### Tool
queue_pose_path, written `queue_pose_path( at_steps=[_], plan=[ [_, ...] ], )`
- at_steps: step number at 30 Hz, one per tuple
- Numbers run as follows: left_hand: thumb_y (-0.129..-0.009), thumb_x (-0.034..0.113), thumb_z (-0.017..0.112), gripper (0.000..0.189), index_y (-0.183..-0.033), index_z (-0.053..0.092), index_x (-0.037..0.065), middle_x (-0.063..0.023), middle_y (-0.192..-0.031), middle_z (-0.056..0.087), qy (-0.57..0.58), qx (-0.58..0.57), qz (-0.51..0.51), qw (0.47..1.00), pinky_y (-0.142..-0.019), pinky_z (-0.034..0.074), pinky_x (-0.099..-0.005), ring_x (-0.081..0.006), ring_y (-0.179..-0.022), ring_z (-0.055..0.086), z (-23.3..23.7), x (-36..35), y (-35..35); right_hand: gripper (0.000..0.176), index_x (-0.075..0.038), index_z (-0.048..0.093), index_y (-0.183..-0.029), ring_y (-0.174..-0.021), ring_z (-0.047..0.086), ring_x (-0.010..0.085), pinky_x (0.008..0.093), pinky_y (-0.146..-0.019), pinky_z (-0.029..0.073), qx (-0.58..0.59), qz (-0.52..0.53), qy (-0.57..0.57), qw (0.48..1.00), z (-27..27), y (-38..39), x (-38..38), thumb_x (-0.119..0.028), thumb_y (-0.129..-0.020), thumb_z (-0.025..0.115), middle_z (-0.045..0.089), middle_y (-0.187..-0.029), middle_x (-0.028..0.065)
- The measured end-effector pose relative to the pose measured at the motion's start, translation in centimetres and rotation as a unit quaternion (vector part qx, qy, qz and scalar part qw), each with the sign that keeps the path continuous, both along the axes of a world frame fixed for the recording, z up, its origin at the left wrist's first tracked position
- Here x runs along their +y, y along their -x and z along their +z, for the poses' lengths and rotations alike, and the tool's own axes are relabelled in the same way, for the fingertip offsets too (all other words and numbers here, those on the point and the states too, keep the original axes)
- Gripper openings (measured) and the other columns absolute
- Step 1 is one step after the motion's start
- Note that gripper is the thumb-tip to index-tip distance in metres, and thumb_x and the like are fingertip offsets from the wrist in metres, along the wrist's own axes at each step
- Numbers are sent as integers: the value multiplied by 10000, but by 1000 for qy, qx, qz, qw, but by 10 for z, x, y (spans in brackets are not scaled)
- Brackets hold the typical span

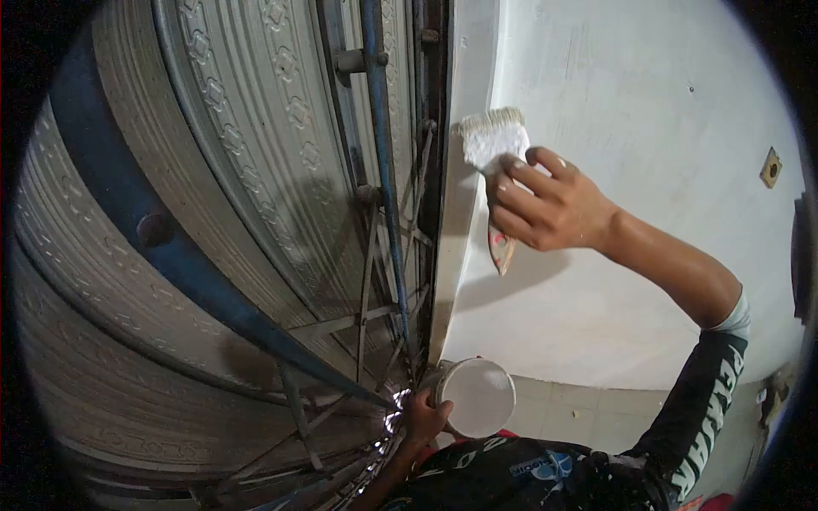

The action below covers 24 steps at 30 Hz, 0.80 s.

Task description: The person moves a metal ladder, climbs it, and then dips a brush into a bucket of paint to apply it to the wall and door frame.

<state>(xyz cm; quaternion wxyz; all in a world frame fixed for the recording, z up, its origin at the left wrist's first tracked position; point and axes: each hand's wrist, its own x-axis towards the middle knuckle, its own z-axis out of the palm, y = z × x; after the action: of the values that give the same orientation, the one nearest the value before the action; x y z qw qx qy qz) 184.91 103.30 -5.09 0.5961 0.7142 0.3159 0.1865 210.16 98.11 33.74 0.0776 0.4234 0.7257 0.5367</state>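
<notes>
My right hand [545, 200] is closed around a wide paintbrush [494, 145], gripping it near the base of the bristles. White paint coats the brush head, and its worn wooden handle points down below my fingers. The bristles overlap the edge strip of the white wall [630, 102] in this view. Lower down, my left hand [426, 416] holds a round white bucket [509, 375] by its side, thumb at the rim. Whitish paint shows inside the bucket, which is close to my body.
A folding metal gate [247, 128] with blue bars [383, 153] and crossed struts fills the left side, right beside the wall edge. An electrical wall plate [770, 169] sits at the far right. Pale floor tiles [588, 409] show below the wall.
</notes>
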Motion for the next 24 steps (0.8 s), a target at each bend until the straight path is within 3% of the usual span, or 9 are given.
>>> queue_pose_path(
  at_steps=[3,7,10,12,16,19,20,22,24],
  plan=[
    [-659,301,739,345,-709,601,-11,-99,-589,558,-64,31,-4,997,-538,437,-395,-203,-544,541,-3,4,19,126,-84,591,-810,-877,588,204,369,-807,499,-43,-24,18,999,2,-1,5,-195,-768,633,535,-847,32],
    [-668,299,741,338,-728,619,-11,-102,-594,568,-55,31,-12,998,-546,448,-391,-207,-551,553,3,3,18,105,-93,592,-802,-843,590,201,366,-805,508,-15,9,61,998,-65,-9,20,-187,-776,633,517,-818,29],
    [-675,284,737,330,-750,631,-20,-100,-598,578,-17,-22,-6,1000,-548,452,-382,-206,-551,558,25,2,20,105,-99,594,-810,-806,593,190,355,-785,509,30,-1,141,990,-107,-6,23,-192,-782,633,507,-798,26],
    [-665,265,691,360,-852,682,-41,-176,-719,672,-43,48,-36,997,-645,523,-431,-284,-670,677,38,4,25,99,-100,594,-822,-767,591,177,338,-766,504,122,-28,203,971,-122,-4,20,-187,-790,631,508,-785,17],
    [-663,269,696,346,-822,655,-35,-167,-690,645,-54,43,-29,997,-651,521,-438,-289,-685,680,52,4,29,109,-117,619,-843,-816,562,201,351,-727,435,228,-1,151,962,-115,3,3,-188,-779,671,507,-786,13],
    [-692,276,698,317,-768,629,-24,-107,-621,595,-62,13,-24,998,-551,448,-385,-203,-562,562,33,6,31,101,-114,657,-862,-811,539,221,358,-698,393,359,-41,76,929,-97,23,-25,-140,-775,700,552,-806,26],
    [-690,274,696,314,-761,626,-24,-102,-609,583,-40,11,-27,999,-542,439,-385,-198,-554,550,24,7,32,101,-107,673,-879,-785,545,226,359,-680,387,416,-100,27,904,-96,28,-34,-120,-784,704,590,-812,36],
    [-688,273,694,312,-753,623,-24,-97,-598,571,-20,10,-34,999,-532,429,-384,-193,-546,538,21,6,33,99,-66,692,-955,-716,588,191,341,-638,432,504,-44,8,862,-98,36,-46,-133,-884,679,659,-815,63],
    [-684,267,699,308,-740,610,-22,-78,-577,525,-36,-2,-23,999,-515,403,-384,-187,-528,497,21,5,35,199,-29,683,-1046,-682,639,160,305,-600,489,874,-89,-71,472,-100,52,-62,-211,-972,647,685,-811,83]
  ],
)
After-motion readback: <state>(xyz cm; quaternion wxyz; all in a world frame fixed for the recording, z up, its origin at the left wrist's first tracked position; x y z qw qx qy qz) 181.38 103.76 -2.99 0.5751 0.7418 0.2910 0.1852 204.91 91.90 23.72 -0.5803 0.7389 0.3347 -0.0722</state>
